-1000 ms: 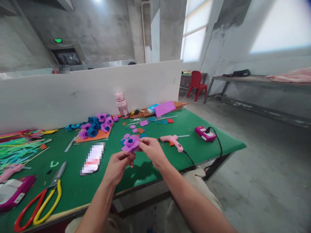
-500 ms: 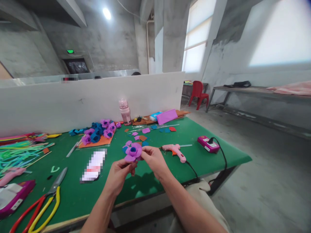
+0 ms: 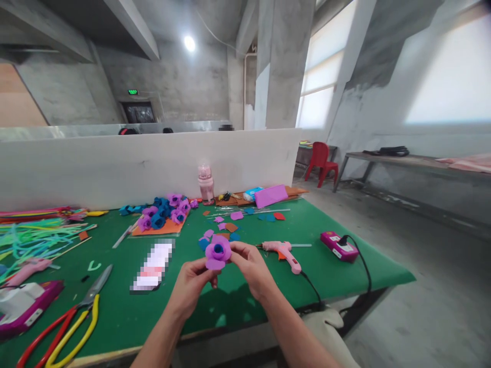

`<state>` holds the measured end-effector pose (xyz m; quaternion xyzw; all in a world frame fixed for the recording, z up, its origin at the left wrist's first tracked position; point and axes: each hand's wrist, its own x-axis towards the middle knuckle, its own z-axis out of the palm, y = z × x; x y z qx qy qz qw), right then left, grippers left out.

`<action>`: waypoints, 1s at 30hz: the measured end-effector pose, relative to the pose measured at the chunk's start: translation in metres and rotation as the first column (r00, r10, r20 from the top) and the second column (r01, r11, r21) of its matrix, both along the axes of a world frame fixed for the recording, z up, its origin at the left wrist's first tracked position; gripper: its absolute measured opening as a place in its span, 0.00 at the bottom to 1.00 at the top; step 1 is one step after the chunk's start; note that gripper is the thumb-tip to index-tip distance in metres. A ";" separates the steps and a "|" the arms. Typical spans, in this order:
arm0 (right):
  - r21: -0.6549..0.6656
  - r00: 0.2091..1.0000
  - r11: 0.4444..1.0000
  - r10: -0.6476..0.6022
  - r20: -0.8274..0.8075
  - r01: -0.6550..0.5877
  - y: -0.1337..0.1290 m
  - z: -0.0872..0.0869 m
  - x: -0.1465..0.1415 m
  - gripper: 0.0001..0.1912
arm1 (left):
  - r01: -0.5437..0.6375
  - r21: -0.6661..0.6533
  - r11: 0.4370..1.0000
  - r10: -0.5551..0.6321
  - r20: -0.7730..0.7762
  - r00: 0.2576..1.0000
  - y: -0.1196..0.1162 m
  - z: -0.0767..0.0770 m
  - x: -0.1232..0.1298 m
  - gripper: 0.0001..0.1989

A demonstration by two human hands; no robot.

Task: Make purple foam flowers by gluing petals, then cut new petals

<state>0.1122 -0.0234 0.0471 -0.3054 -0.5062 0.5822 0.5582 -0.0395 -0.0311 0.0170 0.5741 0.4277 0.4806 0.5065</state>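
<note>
A purple flower (image 3: 215, 260) with a dark blue centre is held up over the green table (image 3: 245, 306). My left hand (image 3: 194, 283) pinches its lower left edge between thumb and fingers. On the other side, my right hand (image 3: 251, 268) grips the petal edge, fingers closed. Just behind the flower lie loose purple, blue and brown paper pieces (image 3: 231, 228). To the right of my right hand rests a pink glue gun (image 3: 284, 250) with a clear glue stick in its back end.
Finished purple and blue flowers (image 3: 163, 212) sit on orange sheets at the back left. Scissors (image 3: 92, 296) with red and yellow handles lie front left, near a phone-like blurred rectangle (image 3: 153, 266). A purple power strip (image 3: 338, 246) is at right. A pink bottle (image 3: 206, 185) stands by the white partition (image 3: 153, 168).
The whole view has shifted, so everything sits slightly lower and further right. Both hands still hold the flower, which has turned a little to face the camera more squarely.
</note>
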 end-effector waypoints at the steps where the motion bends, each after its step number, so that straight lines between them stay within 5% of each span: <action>1: 0.000 1.000 1.000 0.014 -0.002 -0.014 0.000 0.000 0.000 0.07 | 0.002 -0.001 1.000 -0.002 0.003 1.000 0.000 0.000 0.000 0.11; 13: -0.008 0.984 0.989 0.143 -0.110 -0.144 -0.002 -0.014 -0.007 0.13 | 0.015 -0.089 0.996 0.006 0.232 0.973 0.001 -0.003 0.004 0.08; 23: -0.078 0.992 0.996 -0.056 -0.117 0.047 0.001 -0.022 -0.018 0.15 | 0.049 -0.233 0.971 0.034 0.339 0.940 0.000 -0.001 0.004 0.14; 30: -0.158 0.988 0.986 -0.069 -0.139 0.046 0.000 -0.022 -0.021 0.15 | -0.106 -0.212 0.972 0.178 0.356 0.917 0.008 -0.002 -0.005 0.14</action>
